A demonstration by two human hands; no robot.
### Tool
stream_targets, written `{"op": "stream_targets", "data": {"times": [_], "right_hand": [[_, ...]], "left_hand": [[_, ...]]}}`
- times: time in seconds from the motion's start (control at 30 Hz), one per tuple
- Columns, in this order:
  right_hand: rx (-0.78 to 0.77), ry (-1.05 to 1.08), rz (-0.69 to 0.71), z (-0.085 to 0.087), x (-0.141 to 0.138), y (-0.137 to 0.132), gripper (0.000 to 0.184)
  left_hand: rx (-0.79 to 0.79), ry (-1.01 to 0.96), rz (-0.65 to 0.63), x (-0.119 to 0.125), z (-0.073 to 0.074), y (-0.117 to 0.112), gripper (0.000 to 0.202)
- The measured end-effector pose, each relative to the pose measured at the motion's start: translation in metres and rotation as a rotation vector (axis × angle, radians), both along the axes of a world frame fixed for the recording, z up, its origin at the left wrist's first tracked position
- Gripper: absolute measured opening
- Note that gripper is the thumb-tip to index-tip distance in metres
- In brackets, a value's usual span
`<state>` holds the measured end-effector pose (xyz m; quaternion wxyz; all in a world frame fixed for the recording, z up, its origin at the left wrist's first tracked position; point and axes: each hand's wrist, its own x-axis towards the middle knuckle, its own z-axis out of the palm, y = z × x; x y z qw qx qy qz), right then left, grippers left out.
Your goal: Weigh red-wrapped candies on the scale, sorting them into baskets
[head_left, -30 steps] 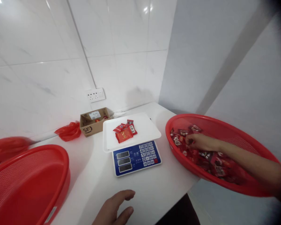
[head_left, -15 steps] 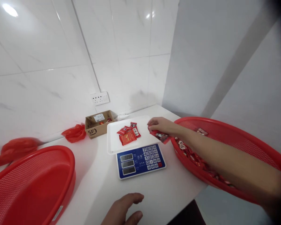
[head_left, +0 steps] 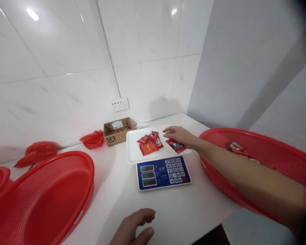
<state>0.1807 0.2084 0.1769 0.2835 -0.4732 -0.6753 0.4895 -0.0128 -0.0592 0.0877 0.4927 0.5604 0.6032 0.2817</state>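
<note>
My right hand is over the right part of the white weighing tray, fingers stretched out and apart. Just beneath it, a red packet with a dark picture lies at the tray's right side. Several more small red packets are piled in the tray's middle, a shiny one with gold print in front. In front of the tray is the scale's blue keypad panel, with small grey displays. My left hand hovers near the table's front, thumb and fingers apart, holding nothing.
At right, a big red basket holds red packets, partly hidden by my forearm. More red baskets stand at left. Behind are an open cardboard box, red plastic bags and a wall socket.
My right hand has let go of the red packet, which now lies on the tray's right side. The view has swung left, shifting everything rightward. My left hand stays about the same.
</note>
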Motion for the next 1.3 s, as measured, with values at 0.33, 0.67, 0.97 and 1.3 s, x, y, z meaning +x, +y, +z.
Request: {"op": "stream_targets", "data": {"times": [0.33,0.67,0.97,1.3], "right_hand": [[0.522,-0.024,0.256,-0.022,0.004,-0.16,0.021],[-0.477,0.589,-0.258,-0.079,0.028,-0.178,0.034],[-0.628,0.659,0.189,-0.092,0.02,-0.197,0.045],[-0.796,0.664,0.049,-0.104,0.041,-0.187,0.027]], "left_hand": [[-0.243,-0.884,-0.121,0.075,0.023,0.033,0.054],[-0.053,-0.703,0.022,0.071,0.009,0.026,0.04],[0.027,-0.292,0.086,0.08,0.004,0.028,0.053],[0.585,0.359,0.161,0.036,0.067,0.111,0.033]]}}
